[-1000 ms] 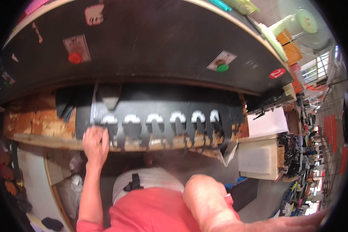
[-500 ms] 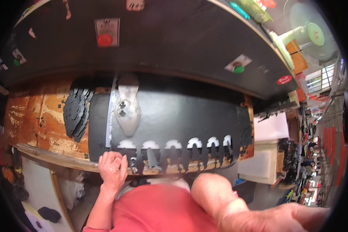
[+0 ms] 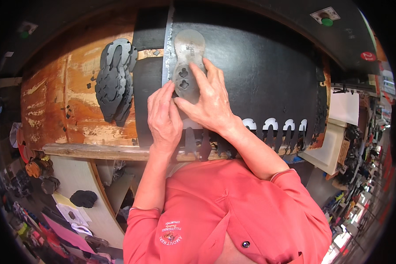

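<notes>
A translucent grey sole-shaped cutting die point(image 3: 189, 44), with small flower-shaped openings, lies on a black sheet point(image 3: 255, 66) near its left edge. My left hand point(image 3: 164, 116) rests along the die's left side, fingers straight and close together, the fingertips at its edge. From the right my right hand point(image 3: 212, 99) grips the die, thumb toward its near part, index finger on top and the other fingers at its right edge. My hands hide the die's near end. Sole-shaped cutouts along the sheet's near edge show white point(image 3: 270, 124) underneath.
Left of the sheet, a stack of black cut soles point(image 3: 114, 81) lies on the worn orange-brown board point(image 3: 39, 105). Dark machine panels with green buttons point(image 3: 327, 21) stand beyond the table. A wooden rail point(image 3: 97, 152) runs along the near edge; a pale box point(image 3: 323, 149) stands at the right.
Both hands have come onto the die: the left from the table's front edge, the right from the lower right. The view has shifted, so the table appears closer.
</notes>
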Demonstrator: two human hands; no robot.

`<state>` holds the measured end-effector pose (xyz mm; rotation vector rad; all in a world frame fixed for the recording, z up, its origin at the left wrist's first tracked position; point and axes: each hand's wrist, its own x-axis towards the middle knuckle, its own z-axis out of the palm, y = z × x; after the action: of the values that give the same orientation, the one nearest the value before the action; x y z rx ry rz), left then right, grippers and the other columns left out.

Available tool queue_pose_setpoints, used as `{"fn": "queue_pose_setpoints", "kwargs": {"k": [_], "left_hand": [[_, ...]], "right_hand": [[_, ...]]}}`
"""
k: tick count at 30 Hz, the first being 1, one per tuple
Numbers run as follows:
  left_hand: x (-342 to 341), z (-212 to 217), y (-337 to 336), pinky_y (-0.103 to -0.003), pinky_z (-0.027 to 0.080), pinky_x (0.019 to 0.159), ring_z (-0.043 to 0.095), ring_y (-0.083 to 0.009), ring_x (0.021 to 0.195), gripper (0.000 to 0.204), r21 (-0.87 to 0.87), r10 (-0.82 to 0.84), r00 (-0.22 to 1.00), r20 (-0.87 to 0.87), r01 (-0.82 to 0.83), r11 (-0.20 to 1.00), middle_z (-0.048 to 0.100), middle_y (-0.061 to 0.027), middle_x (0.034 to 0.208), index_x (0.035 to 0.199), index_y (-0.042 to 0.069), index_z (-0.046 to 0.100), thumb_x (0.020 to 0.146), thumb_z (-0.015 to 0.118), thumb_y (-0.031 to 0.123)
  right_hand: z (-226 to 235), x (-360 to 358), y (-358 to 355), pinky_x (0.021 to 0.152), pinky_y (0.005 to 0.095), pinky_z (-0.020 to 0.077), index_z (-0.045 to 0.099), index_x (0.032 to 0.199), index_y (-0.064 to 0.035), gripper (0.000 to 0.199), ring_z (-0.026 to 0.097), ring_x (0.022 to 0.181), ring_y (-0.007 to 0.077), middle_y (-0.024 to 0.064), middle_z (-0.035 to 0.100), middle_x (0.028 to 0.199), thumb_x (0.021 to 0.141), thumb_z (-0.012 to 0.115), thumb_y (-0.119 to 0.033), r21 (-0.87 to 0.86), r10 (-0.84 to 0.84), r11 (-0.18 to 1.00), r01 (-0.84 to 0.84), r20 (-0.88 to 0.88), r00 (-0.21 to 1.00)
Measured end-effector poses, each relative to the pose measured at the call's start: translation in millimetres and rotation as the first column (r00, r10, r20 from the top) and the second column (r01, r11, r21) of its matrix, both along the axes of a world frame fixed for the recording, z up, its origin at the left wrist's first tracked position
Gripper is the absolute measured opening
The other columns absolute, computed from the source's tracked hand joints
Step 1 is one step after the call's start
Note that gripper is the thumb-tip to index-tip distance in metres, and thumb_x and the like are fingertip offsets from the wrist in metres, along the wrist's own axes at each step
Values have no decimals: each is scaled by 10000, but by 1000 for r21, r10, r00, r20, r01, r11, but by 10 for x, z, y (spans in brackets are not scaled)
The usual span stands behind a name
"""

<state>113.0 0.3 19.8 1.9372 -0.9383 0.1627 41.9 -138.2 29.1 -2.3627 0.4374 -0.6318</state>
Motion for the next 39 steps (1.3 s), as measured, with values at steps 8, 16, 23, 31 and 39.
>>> {"fn": "queue_pose_setpoints", "kwargs": {"k": [8, 16, 23, 31, 39], "left_hand": [[-37, -87, 20, -466, 532, 977, 658, -393, 1111, 502, 84, 11, 995, 101, -20, 996, 721, -192, 1225, 1382, -14, 636, 899, 619, -152], [-79, 226, -235, -384, 552, 942, 703, -291, 1060, 435, 34, -87, 900, -427, 112, 993, 740, -187, 1189, 1311, -53, 670, 957, 793, 166], [8, 184, -386, -292, 551, 754, 669, -129, 820, 276, -91, -183, 796, -577, 160, 983, 749, -112, 987, 1198, -38, 738, 983, 771, 133], [356, 359, 137, -188, 488, 539, 630, -15, 712, 172, -37, 130, 693, -709, -221, 975, 743, 12, 890, 1126, 42, 759, 1092, 627, 148], [1089, 267, 741, -217, 526, 537, 660, -66, 689, 224, 37, 300, 694, -654, -366, 930, 749, -26, 891, 1089, -1, 746, 1098, 618, 182]], "right_hand": [[77, 20, -110, 1178, 515, 433, 625, 1426, 14, 797, 470, 1412, 519, 425, 422, 1528, 696, 852, -209, 305, -34, 952, 26, 22, 999], [90, -195, -504, 1168, 361, 437, 515, 1526, 53, 779, 566, 1358, 224, 159, 614, 1449, 815, 825, -20, 822, -11, 558, -115, 145, 989], [90, -238, -534, 1212, 371, 389, 514, 1523, 59, 737, 554, 1394, 255, 178, 584, 1493, 846, 781, -56, 935, -101, 256, -243, 276, 956], [55, -229, -536, 1222, 385, 369, 488, 1522, 90, 788, 524, 1419, 261, 196, 564, 1501, 829, 818, -86, 936, -148, 221, -275, 311, 939], [48, -232, -517, 1170, 364, 417, 498, 1512, 96, 784, 575, 1328, 239, 182, 602, 1435, 822, 818, -94, 923, -107, 271, -275, 312, 944]]}}
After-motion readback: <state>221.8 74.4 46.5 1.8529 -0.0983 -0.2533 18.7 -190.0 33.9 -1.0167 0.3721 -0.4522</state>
